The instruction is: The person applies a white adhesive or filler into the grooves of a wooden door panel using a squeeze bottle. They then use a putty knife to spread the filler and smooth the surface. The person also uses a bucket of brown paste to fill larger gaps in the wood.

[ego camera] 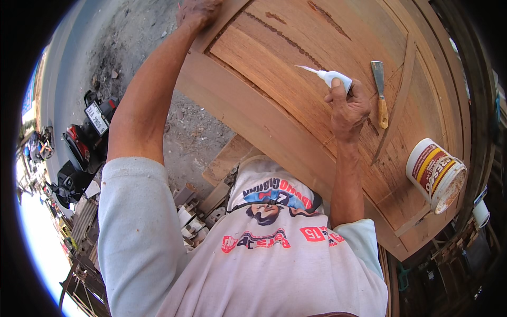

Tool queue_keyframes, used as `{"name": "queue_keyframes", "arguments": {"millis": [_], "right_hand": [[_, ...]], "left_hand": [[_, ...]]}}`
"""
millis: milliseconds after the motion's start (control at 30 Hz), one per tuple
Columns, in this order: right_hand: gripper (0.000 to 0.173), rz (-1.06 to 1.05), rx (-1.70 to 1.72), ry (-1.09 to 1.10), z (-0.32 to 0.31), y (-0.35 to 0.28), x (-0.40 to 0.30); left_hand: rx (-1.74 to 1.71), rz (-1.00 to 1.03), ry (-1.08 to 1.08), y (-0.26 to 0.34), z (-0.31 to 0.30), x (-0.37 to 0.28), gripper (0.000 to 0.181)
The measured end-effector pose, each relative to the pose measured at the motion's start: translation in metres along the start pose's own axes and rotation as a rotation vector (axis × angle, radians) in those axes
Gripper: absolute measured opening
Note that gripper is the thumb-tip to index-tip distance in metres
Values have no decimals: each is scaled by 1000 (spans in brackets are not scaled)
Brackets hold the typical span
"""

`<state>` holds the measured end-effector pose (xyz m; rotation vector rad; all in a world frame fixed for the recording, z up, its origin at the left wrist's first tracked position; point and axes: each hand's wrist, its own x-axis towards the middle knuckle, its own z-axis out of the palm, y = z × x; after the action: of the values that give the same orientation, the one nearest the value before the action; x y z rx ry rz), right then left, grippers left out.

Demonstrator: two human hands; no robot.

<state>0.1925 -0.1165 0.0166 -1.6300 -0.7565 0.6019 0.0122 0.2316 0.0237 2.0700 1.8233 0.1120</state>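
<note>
My right hand (350,107) grips a small white squeeze bottle (336,80) with a long thin nozzle pointing left, above a wooden panel door (253,103). Dark filler lines and patches mark the door's panels. At the upper left, my left hand (200,14) rests at the edge of the door frame, partly cut off by the picture's rim; a thin reddish tip shows beside it, and whether the fingers hold it I cannot tell. To the right of my right hand lies a putty knife (380,95) with a wooden handle.
A white plastic tub (437,174) with a maroon and yellow label lies tilted on the door's right part, brown residue inside. A thin wood strip (396,99) lies near the knife. Wood offcuts (194,222) are piled below the door. Parked motorcycles (85,146) stand on the left.
</note>
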Motion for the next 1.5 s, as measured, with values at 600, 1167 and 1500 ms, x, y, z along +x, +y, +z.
{"name": "queue_keyframes", "arguments": {"millis": [600, 1167, 1500], "right_hand": [[24, -4, -65, -8, -1, -3, 0], [18, 6, -116, -17, -4, -7, -2], [24, 1, -124, -1, -3, -9, -3]], "left_hand": [[-12, 15, -9, -1, 1, 4, 71], [-51, 4, -16, 3, -1, 0, 71], [-38, 13, -28, -3, 0, 2, 73]]}}
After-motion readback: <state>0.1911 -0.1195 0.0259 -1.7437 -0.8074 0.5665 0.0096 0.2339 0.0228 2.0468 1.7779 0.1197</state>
